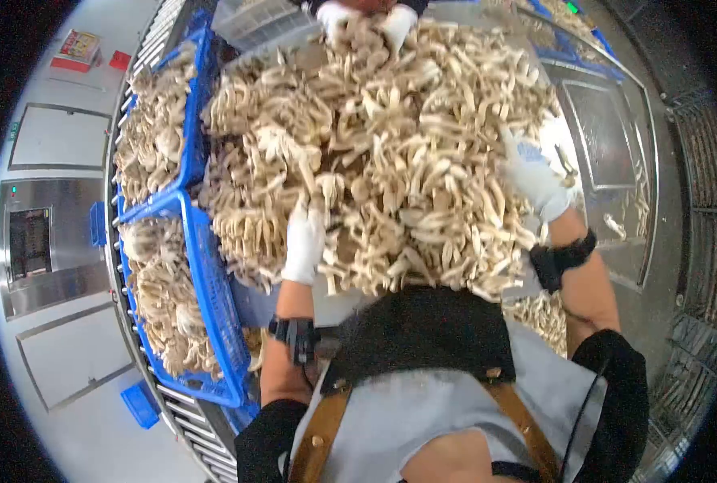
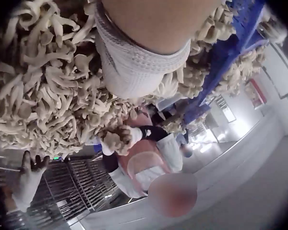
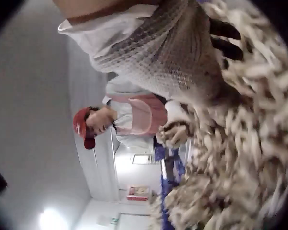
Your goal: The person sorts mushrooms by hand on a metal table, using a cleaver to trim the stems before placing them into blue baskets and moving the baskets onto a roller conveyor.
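Observation:
A broad heap of pale mushrooms [image 1: 423,161] covers the work surface in front of me. My left hand [image 1: 304,241], in a white glove, is at the near left part of the heap and grips a mushroom clump [image 1: 290,153] by its stem end. In the left wrist view its fingers are hidden behind the glove cuff [image 2: 134,67]. At the heap's right edge is my right hand [image 1: 535,173], gloved with dark fingertips. Its fingers are spread and hold nothing in the left wrist view. A small mushroom [image 1: 566,165] lies close beside it.
Two blue crates [image 1: 201,298] full of mushroom clumps stand on a roller conveyor [image 1: 183,423] at left. Across the heap, another person's gloved hands [image 1: 399,28] hold a mushroom clump [image 1: 364,44]. A metal table [image 1: 608,137] with stray mushrooms is at right.

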`<control>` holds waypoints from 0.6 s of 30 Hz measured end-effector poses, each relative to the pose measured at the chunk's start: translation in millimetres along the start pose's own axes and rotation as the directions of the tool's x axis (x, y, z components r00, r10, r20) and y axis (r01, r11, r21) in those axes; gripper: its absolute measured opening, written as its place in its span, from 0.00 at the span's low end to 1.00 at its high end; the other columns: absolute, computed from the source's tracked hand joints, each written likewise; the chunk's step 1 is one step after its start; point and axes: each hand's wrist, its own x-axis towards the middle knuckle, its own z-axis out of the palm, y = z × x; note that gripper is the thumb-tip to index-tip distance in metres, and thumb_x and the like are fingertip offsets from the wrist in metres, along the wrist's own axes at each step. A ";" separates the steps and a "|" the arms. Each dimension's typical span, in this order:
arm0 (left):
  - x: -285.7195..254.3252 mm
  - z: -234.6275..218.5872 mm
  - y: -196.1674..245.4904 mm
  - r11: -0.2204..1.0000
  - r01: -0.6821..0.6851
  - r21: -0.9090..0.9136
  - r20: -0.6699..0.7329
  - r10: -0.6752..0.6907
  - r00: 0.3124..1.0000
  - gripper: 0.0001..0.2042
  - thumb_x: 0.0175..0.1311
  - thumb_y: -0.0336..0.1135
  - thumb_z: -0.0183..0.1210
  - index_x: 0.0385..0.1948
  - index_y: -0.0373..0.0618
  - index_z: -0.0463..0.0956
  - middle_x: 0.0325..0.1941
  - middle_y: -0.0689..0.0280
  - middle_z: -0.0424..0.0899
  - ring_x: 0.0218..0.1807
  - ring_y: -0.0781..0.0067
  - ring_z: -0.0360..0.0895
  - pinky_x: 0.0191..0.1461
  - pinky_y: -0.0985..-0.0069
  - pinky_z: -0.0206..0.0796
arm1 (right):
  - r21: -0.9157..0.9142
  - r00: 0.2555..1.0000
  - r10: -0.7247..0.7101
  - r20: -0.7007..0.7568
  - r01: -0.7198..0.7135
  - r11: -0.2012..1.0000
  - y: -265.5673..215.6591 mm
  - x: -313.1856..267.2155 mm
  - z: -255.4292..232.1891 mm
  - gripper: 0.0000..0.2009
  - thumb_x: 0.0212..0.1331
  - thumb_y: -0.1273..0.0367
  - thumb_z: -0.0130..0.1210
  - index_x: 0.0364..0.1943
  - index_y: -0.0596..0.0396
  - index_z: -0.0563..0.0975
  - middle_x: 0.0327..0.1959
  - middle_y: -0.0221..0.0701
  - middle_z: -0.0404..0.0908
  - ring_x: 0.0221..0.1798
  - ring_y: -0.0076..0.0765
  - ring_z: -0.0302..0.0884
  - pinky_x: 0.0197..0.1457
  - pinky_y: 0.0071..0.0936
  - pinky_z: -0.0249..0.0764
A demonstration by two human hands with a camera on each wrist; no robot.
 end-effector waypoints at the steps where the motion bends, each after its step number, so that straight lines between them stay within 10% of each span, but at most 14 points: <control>1: -3.3 -3.9 1.2 1.000 0.006 -0.008 0.021 -0.006 1.000 0.15 0.68 0.29 0.45 0.53 0.34 0.73 0.47 0.59 0.80 0.47 0.68 0.75 0.53 0.72 0.66 | -0.217 0.989 0.066 0.135 -0.036 0.976 -46.7 -12.9 -38.4 0.29 0.53 0.60 0.59 0.58 0.59 0.67 0.52 0.51 0.75 0.56 0.54 0.74 0.60 0.41 0.69; 3: -1.7 -2.3 -2.1 0.984 -0.034 -0.173 -0.027 0.029 0.999 0.16 0.67 0.27 0.45 0.53 0.34 0.74 0.50 0.63 0.81 0.48 0.73 0.76 0.54 0.75 0.66 | -0.553 0.992 0.017 0.125 0.055 0.831 -89.6 -7.8 -54.8 0.27 0.49 0.59 0.62 0.52 0.57 0.71 0.47 0.49 0.76 0.51 0.49 0.76 0.56 0.40 0.71; 5: 0.5 9.3 5.7 0.929 -0.078 -0.361 -0.149 0.025 0.988 0.17 0.66 0.27 0.46 0.55 0.34 0.74 0.50 0.62 0.81 0.48 0.73 0.76 0.54 0.76 0.66 | -0.396 0.965 -0.192 0.181 0.250 0.884 -108.3 21.8 -23.0 0.16 0.41 0.63 0.62 0.37 0.52 0.78 0.39 0.40 0.79 0.42 0.47 0.78 0.50 0.48 0.71; 6: 0.1 12.4 17.7 0.909 -0.031 -0.416 -0.156 -0.038 0.987 0.17 0.67 0.27 0.46 0.55 0.34 0.73 0.51 0.61 0.80 0.51 0.73 0.75 0.57 0.77 0.65 | -0.109 0.836 -0.549 -0.011 0.545 0.832 -112.0 23.7 5.3 0.15 0.42 0.65 0.60 0.37 0.52 0.78 0.36 0.38 0.80 0.41 0.45 0.79 0.49 0.47 0.72; 7: -2.9 17.8 33.4 0.900 -0.009 -0.437 -0.168 -0.071 0.983 0.17 0.67 0.27 0.46 0.56 0.34 0.73 0.52 0.61 0.80 0.52 0.73 0.74 0.59 0.78 0.64 | -0.439 0.808 -0.356 0.469 0.563 0.700 -140.2 38.0 25.4 0.12 0.53 0.67 0.55 0.41 0.55 0.75 0.36 0.40 0.78 0.43 0.43 0.78 0.53 0.40 0.72; 8: 2.5 19.7 34.8 0.909 -0.046 -0.414 -0.174 -0.030 0.984 0.17 0.67 0.26 0.46 0.57 0.35 0.72 0.52 0.61 0.80 0.52 0.74 0.74 0.58 0.79 0.64 | -0.501 0.776 -0.443 0.449 0.629 0.594 -115.2 29.9 69.7 0.12 0.53 0.71 0.52 0.43 0.54 0.74 0.34 0.39 0.79 0.42 0.42 0.79 0.53 0.40 0.71; 10: 15.7 20.8 27.4 0.932 -0.166 -0.322 -0.155 0.121 0.980 0.18 0.69 0.26 0.45 0.60 0.37 0.69 0.52 0.64 0.80 0.49 0.78 0.74 0.55 0.81 0.64 | -0.455 0.712 -0.127 0.690 0.564 0.690 -138.5 40.4 77.0 0.12 0.53 0.70 0.54 0.43 0.53 0.74 0.33 0.35 0.80 0.39 0.40 0.80 0.45 0.35 0.74; 14: 23.6 35.7 7.2 0.874 -0.327 0.358 0.201 0.270 0.942 0.23 0.61 0.29 0.54 0.61 0.38 0.67 0.52 0.55 0.78 0.51 0.64 0.73 0.59 0.73 0.65 | 0.326 0.755 -0.602 0.260 0.518 0.791 -132.1 14.8 23.5 0.13 0.53 0.66 0.55 0.42 0.55 0.77 0.31 0.43 0.82 0.37 0.44 0.82 0.40 0.39 0.75; 15: 24.4 51.3 2.9 0.826 -0.313 0.469 0.281 0.196 0.939 0.26 0.59 0.32 0.57 0.62 0.39 0.66 0.50 0.51 0.77 0.52 0.58 0.73 0.60 0.71 0.65 | -0.016 0.722 -0.276 0.635 0.370 0.929 -133.4 24.4 3.6 0.16 0.53 0.66 0.54 0.46 0.56 0.75 0.34 0.46 0.79 0.41 0.47 0.80 0.44 0.41 0.74; 16: 15.9 80.0 22.5 0.909 -0.060 0.411 0.287 -0.066 0.956 0.30 0.56 0.35 0.60 0.63 0.41 0.64 0.48 0.48 0.76 0.53 0.51 0.73 0.60 0.67 0.65 | -0.363 0.879 -0.270 0.392 0.418 0.833 -93.3 17.4 37.6 0.17 0.53 0.67 0.54 0.47 0.57 0.74 0.33 0.46 0.76 0.42 0.52 0.77 0.47 0.41 0.73; 18: 29.2 121.0 -11.5 0.846 -0.174 0.504 0.341 -0.010 0.940 0.36 0.54 0.38 0.62 0.67 0.45 0.58 0.49 0.41 0.75 0.55 0.42 0.71 0.58 0.60 0.66 | -0.170 0.822 -0.548 0.153 0.569 0.805 -105.2 6.3 14.2 0.17 0.52 0.68 0.58 0.46 0.58 0.72 0.31 0.43 0.76 0.37 0.50 0.75 0.50 0.41 0.70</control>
